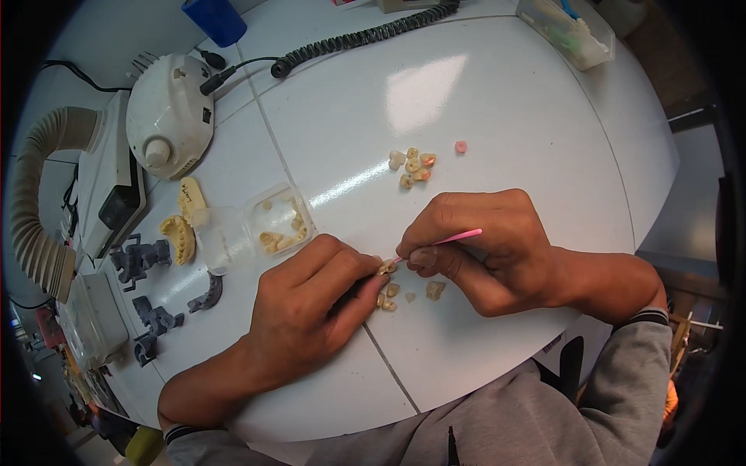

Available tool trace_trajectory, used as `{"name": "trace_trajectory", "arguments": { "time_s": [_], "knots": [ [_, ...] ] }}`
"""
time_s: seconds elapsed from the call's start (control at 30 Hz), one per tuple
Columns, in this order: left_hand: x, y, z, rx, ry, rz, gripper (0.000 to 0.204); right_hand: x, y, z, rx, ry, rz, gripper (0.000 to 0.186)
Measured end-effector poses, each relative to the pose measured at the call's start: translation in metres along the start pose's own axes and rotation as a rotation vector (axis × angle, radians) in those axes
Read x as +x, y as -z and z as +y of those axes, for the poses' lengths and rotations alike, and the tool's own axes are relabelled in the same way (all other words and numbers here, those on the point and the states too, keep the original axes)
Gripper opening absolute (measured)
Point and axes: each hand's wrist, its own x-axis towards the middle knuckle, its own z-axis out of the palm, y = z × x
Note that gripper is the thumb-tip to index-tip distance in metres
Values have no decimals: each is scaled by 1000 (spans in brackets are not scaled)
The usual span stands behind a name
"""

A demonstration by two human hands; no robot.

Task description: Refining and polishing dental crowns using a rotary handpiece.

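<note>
My left hand (pixel 307 303) pinches a small yellowish dental crown (pixel 387 267) between thumb and fingertips, just above the white table. In my right hand (pixel 497 256) is a thin pink applicator stick (pixel 465 235), held like a pen. Its tip meets the crown or lies right beside it; the fingertips partly hide the contact. Close under my hands lie several loose crowns (pixel 387 304) and a larger translucent tooth-coloured piece (pixel 435 290). Farther off is a cluster of crowns (pixel 413 165), some with pink-orange patches. A single pink piece (pixel 461 146) sits to its right.
An opened clear plastic box (pixel 252 221) holding crowns stands left of centre. Beyond it are yellow dental casts (pixel 181 239), dark grey models (pixel 141 258) and a white control unit (pixel 167 116). A coiled black cable (pixel 365 35) crosses the back; a clear tub (pixel 556 35) stands far right.
</note>
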Motion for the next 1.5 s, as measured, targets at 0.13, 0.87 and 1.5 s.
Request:
{"name": "trace_trajectory", "arguments": {
  "time_s": [0.13, 0.87, 1.5],
  "knots": [
    [0, 0, 0, -3, 4, -3, 17, -1, -1, 0, 4, -22, 10, 21],
    [0, 1, 2, -9, 20, -1, 16, 2, 2, -4, 10, -14, -30, 15],
    [11, 25, 36, 170, -77, 126, 19, 7, 39, -49, -745, -265, -523, 34]
  ]
}}
